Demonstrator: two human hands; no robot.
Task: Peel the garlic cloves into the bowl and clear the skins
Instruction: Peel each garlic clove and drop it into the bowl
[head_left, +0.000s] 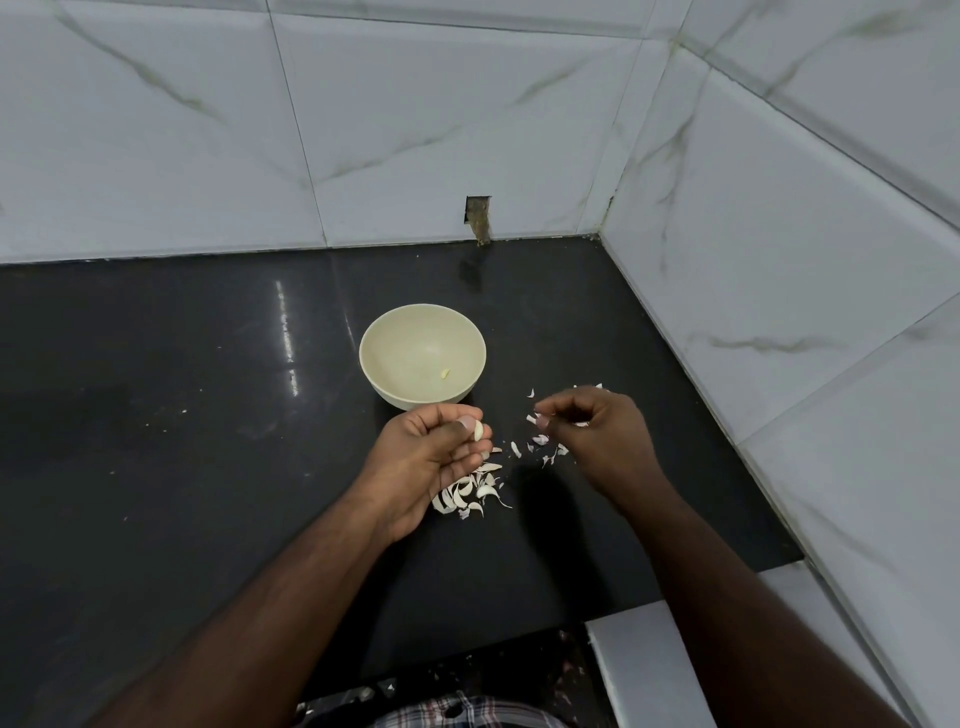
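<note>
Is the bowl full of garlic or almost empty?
Almost empty. The bowl stands upright on the black counter with just one small clove inside; the rest of its inside is bare.

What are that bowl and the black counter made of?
The bowl looks like matte plastic or melamine, cream with no glare, though glazed ceramic is possible. The counter looks like polished black stone, likely granite: it mirrors light in sharp streaks.

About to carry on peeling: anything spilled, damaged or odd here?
Skins litter the counter beside the bowl, expected mid-peel. The one oddity: a rough hole broken in the wall tile behind the bowl.
</note>
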